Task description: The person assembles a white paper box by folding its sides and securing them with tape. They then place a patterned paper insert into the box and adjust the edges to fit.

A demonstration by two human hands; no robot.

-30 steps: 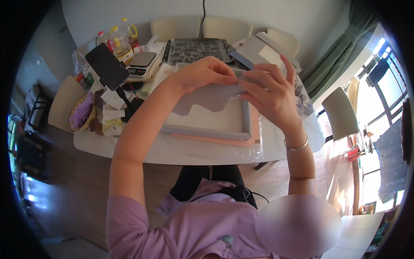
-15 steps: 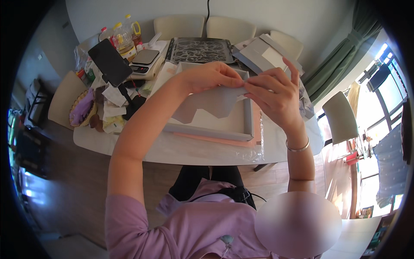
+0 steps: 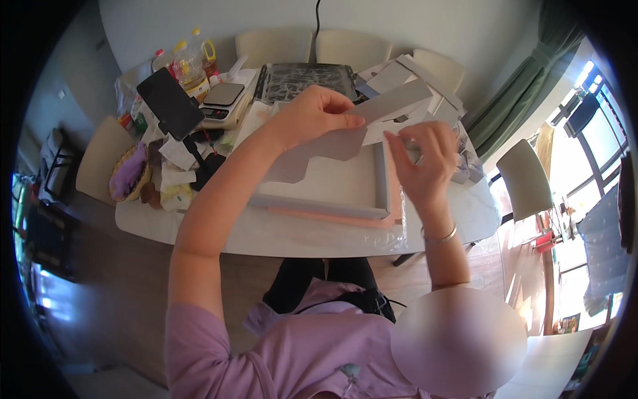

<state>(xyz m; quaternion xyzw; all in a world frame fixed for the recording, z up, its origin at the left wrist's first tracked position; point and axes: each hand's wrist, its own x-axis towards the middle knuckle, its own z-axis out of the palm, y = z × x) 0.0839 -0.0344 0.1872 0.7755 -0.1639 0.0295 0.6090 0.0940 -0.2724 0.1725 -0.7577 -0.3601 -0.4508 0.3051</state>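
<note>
My left hand [image 3: 325, 118] pinches a grey cardboard strip [image 3: 392, 106] with notched, angled edges, thumb on the near side. The strip slants up to the right above a shallow grey box [image 3: 319, 205] with a pale inside. My right hand [image 3: 428, 156], a bangle on its wrist, hovers by the box's right side, apart from the strip. Its fingers are bent, the thumb stands away from them, and I make out nothing held. Under the box lies a pink sheet [image 3: 332, 219], with clear plastic film [image 3: 392, 236] beside it.
A phone on a stand [image 3: 171, 103], a kitchen scale [image 3: 222, 96] and oil bottles [image 3: 191, 66] stand at the left. A basket [image 3: 129, 174] sits by the table's left edge. A black tray [image 3: 306, 81] and more grey cardboard [image 3: 399, 73] lie behind the box.
My right hand has come off the cardboard and moved down. The strip in my left hand has swung, its right end now raised toward the upper right.
</note>
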